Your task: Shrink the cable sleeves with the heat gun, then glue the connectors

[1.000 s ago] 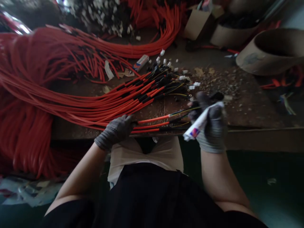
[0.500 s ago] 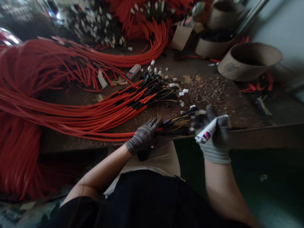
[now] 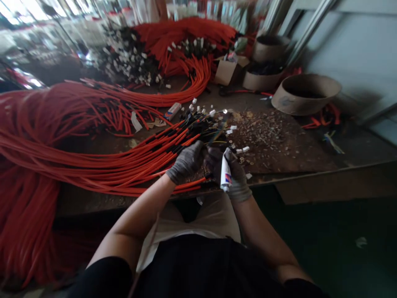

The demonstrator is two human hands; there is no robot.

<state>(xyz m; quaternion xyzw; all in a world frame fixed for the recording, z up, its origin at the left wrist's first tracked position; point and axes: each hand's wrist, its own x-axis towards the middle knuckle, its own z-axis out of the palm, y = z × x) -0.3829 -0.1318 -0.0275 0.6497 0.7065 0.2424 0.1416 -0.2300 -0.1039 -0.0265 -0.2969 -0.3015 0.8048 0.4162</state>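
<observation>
My right hand (image 3: 234,176), in a grey knit glove, is closed around a white squeeze tube (image 3: 225,171) with a blue and red print. Its darker fingertips meet those of my left hand (image 3: 187,161) over the front cables. The left hand is gloved too, with its fingers closed at the cable ends; a hand covers the exact grip. Orange cables (image 3: 130,167) run in from the left under and beside it. Their black-sleeved ends carry thin black and yellow wires, white plug connectors (image 3: 231,130) and ring terminals (image 3: 242,160).
A small printed carton (image 3: 173,111) lies behind the cables. Metal bits (image 3: 263,130) litter the bench on the right, near a round cardboard tub (image 3: 304,103). More orange cables (image 3: 189,41) and an open cardboard box (image 3: 226,72) stand at the back. The bench edge (image 3: 297,178) runs in front.
My right hand has moved left with the tube, up to my left hand. My left hand has shifted slightly up the bench, towards the cable ends. The view has tilted up.
</observation>
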